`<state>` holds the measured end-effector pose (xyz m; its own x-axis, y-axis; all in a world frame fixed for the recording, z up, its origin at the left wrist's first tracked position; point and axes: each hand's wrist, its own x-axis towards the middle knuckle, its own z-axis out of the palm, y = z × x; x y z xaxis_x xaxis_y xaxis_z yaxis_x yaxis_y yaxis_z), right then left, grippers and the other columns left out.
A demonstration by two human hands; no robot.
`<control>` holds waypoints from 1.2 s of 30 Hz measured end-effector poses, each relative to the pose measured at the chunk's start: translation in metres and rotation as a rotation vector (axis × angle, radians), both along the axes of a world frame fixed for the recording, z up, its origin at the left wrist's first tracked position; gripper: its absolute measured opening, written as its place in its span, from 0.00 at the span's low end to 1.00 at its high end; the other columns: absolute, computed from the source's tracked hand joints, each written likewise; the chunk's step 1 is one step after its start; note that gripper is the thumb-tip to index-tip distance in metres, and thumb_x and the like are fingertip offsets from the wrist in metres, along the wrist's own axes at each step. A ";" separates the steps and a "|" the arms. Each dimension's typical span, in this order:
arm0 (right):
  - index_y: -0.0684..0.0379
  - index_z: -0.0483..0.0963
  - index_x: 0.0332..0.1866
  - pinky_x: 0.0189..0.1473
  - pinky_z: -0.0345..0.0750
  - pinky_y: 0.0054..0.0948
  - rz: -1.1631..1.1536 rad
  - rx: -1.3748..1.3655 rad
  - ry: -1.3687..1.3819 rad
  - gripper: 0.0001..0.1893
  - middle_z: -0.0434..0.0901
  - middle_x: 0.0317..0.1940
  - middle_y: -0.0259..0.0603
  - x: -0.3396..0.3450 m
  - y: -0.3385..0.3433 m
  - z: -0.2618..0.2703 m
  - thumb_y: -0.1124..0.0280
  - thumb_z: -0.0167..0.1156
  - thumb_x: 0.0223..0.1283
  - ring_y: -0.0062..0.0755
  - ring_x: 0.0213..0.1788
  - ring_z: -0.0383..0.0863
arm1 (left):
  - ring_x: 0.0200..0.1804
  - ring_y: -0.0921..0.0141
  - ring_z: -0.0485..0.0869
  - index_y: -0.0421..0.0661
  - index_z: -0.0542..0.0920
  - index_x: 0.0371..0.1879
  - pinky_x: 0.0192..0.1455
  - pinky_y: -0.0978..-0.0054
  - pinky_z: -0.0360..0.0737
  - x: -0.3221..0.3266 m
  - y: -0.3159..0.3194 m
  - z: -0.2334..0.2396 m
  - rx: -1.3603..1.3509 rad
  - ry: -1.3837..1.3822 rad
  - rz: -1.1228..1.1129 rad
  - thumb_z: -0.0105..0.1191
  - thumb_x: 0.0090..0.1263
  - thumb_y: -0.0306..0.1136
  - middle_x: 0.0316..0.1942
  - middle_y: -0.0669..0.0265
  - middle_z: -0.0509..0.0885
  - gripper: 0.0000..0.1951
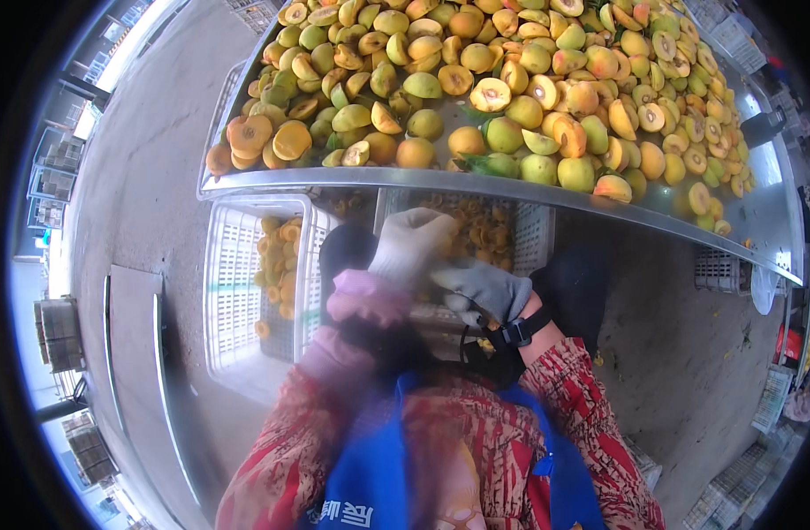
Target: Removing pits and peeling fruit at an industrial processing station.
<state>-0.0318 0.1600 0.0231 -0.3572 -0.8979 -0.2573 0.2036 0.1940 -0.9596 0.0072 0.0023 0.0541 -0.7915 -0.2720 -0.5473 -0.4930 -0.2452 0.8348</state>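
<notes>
My left hand (415,242) wears a white knit glove with a pink sleeve cuff behind it. Its fingers are curled, and whatever lies inside them is hidden. Close beside it on the right, my right hand (488,288) is in a grey glove, fingers bent and partly blurred; I cannot make out anything held. Both hands hover over a plastic crate (534,232) of orange fruit pieces below the table edge. Beyond them, whole and halved yellow peaches (504,136) cover a metal table (378,177); some halves show their pits.
Left of my hands stands a white plastic crate (236,318) with peach halves inside. A flat board (135,331) with metal edges lies farther left. Another crate (720,270) sits beneath the table's right end, near a hanging plastic bag (765,291). My knees flank the central crate.
</notes>
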 end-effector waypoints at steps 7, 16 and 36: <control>0.60 0.74 0.38 0.10 0.51 0.17 -0.153 -0.051 -0.915 0.16 0.60 0.13 0.23 0.016 0.003 0.026 0.56 0.50 0.71 0.13 0.09 0.55 | 0.32 0.69 0.83 0.36 0.78 0.45 0.35 0.75 0.81 -0.008 -0.004 -0.003 0.413 0.220 0.058 0.51 0.71 0.39 0.35 0.59 0.84 0.16; 0.57 0.72 0.49 0.11 0.57 0.18 -0.166 -0.078 -0.769 0.16 0.65 0.15 0.25 0.025 0.010 0.022 0.55 0.51 0.69 0.16 0.10 0.60 | 0.35 0.73 0.83 0.37 0.81 0.44 0.37 0.79 0.79 0.015 -0.077 0.025 -0.048 0.495 0.571 0.54 0.71 0.42 0.35 0.61 0.84 0.18; 0.59 0.69 0.46 0.20 0.72 0.22 -0.564 0.059 -0.171 0.10 0.74 0.27 0.35 0.004 -0.011 0.015 0.64 0.53 0.66 0.20 0.21 0.75 | 0.41 0.59 0.85 0.42 0.81 0.45 0.45 0.64 0.80 -0.132 -0.049 0.046 -1.501 -0.106 -0.893 0.53 0.62 0.48 0.36 0.53 0.86 0.22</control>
